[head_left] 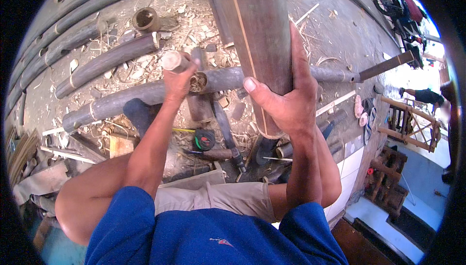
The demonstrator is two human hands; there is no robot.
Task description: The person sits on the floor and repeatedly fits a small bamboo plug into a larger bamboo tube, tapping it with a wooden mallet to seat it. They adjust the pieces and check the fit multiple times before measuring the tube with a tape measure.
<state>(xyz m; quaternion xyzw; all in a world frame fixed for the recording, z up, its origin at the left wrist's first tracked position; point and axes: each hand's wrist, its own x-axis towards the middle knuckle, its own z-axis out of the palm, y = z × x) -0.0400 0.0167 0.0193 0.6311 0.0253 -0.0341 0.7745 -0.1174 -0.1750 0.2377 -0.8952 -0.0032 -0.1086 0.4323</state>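
Right hand [295, 102] grips a wide dark tube [259, 36] close to its nearer end, thumb across its face | Left hand [178, 83], well apart, is wrapped round a pale-ended wooden piece [174, 61] | Tube lies between both hands, long axis running forward, far end out of view | Chip-strewn floor [335, 36] either side; long dark pole [116, 105] crosses beneath

Deep blue shirt [204, 231] on show here, short sleeves [125, 219] stopping well back from the bare left hand [178, 83] and right hand [293, 107], a small red-and-white mark [223, 241] on the chest, beige shorts [216, 198] between shirt and hands!
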